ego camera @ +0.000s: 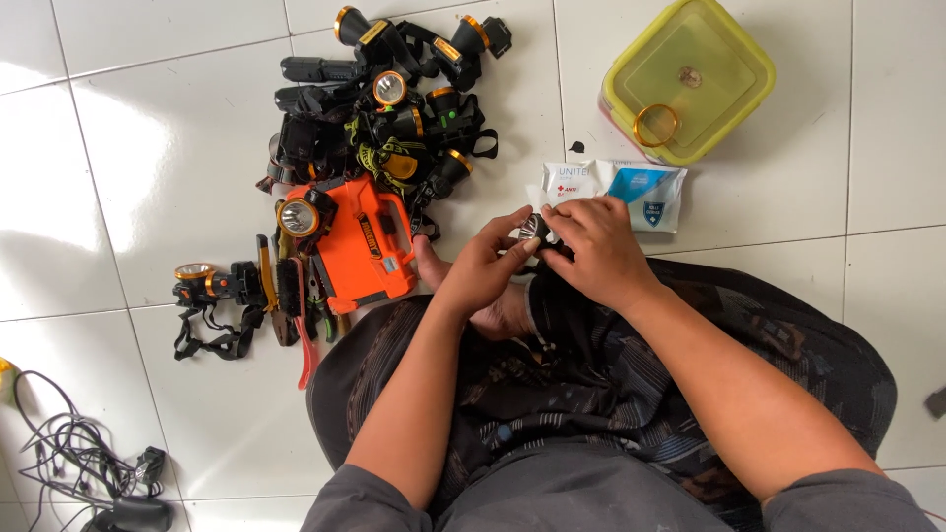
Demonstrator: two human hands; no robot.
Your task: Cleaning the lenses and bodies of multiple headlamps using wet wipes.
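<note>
I sit on a white tiled floor with both hands raised over my lap. My left hand and my right hand together hold a small dark headlamp part with a shiny reflector, pinched between the fingertips. Most of the part is hidden by my fingers. Just beyond my hands lies a white and blue wipes packet. A foot shows under my left wrist.
A pile of black and orange headlamps lies ahead on the left, beside an orange tool case, pliers and a brush. One headlamp with straps sits apart. A yellow-lidded box stands far right. Cables lie bottom left.
</note>
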